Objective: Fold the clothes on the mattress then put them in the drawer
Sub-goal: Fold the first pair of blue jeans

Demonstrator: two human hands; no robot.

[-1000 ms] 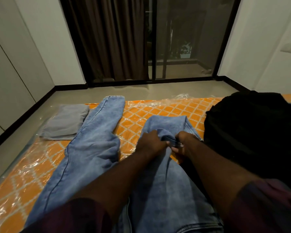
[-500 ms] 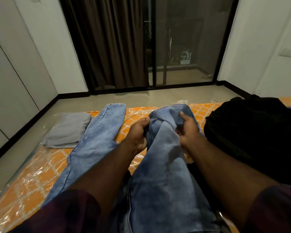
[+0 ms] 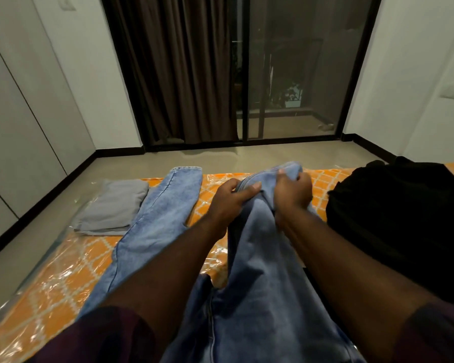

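Light blue jeans [image 3: 257,279] lie spread on an orange patterned mattress [image 3: 63,273] wrapped in clear plastic. One leg lies flat, stretching away to the left. The other leg is bunched and lifted at its far end. My left hand [image 3: 228,203] grips that bunched end from the left, fingers curled over the denim. My right hand [image 3: 292,195] grips the same end from the right. A folded grey garment [image 3: 116,205] rests at the mattress's far left corner. A black heap of clothing [image 3: 401,221] sits on the right.
Beyond the mattress is bare grey floor [image 3: 247,155], then a glass sliding door [image 3: 294,69] with a dark brown curtain [image 3: 176,69]. White cabinet fronts [image 3: 16,121] line the left wall. No drawer is plainly visible.
Both hands have lifted the bunched end of the right jeans leg up and away from me. One second ago they pressed it low on the mattress.
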